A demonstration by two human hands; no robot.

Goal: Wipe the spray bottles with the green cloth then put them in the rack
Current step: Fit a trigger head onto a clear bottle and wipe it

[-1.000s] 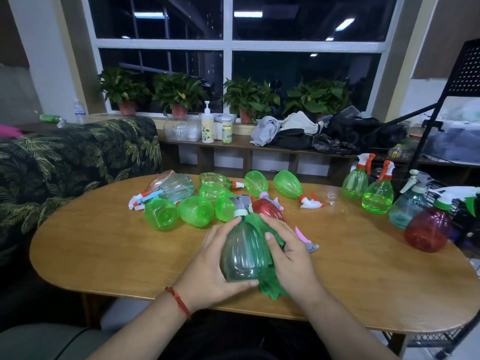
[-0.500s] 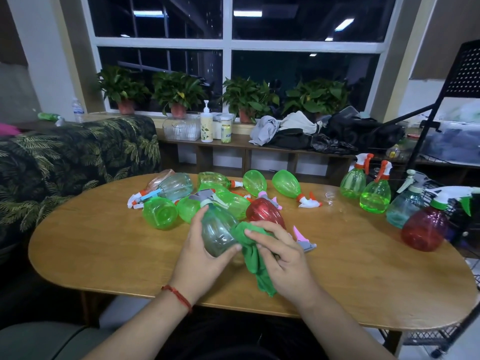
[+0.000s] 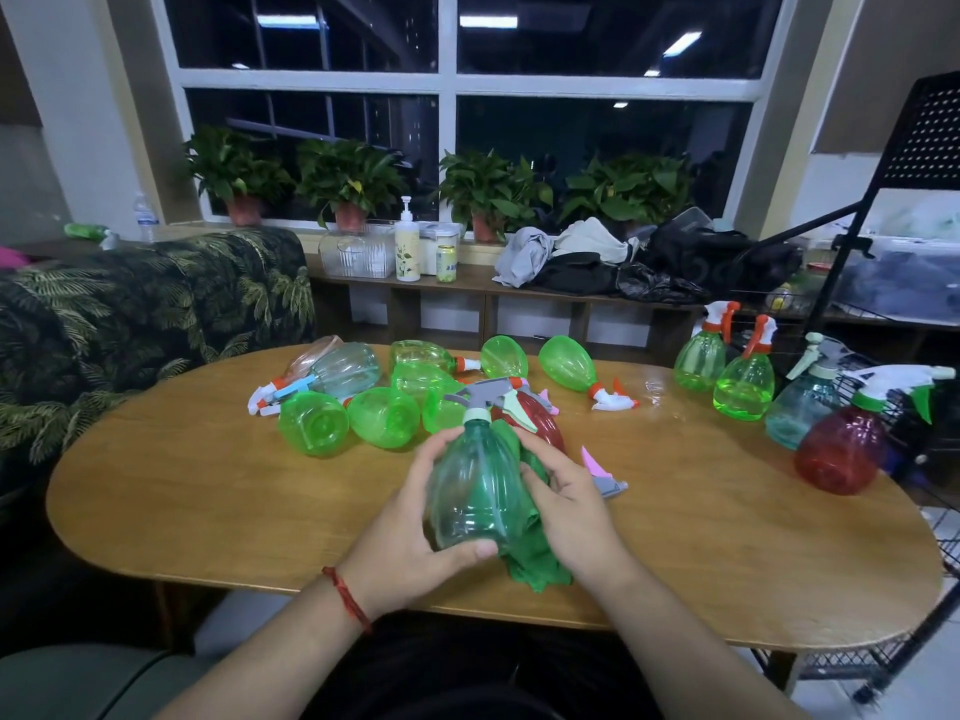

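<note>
Grips the teal spray bottle (image 3: pixel 478 485) upright over the near part of the wooden table (image 3: pixel 208 511) with the left hand (image 3: pixel 400 537), fingers curled round its left side and thumb hooked under the base. Presses the green cloth (image 3: pixel 535 569) against the bottle's right side with the right hand (image 3: pixel 571 506), fingers bent over the cloth. Holds it well apart from the black rack (image 3: pixel 930 132) at far right, with 4 other bottles (image 3: pixel 743 381) standing near that end.

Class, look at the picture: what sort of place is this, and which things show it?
Probably a lounge or office common room: a leaf-patterned sofa, potted green plants along the window, and an oval wooden table.
</note>
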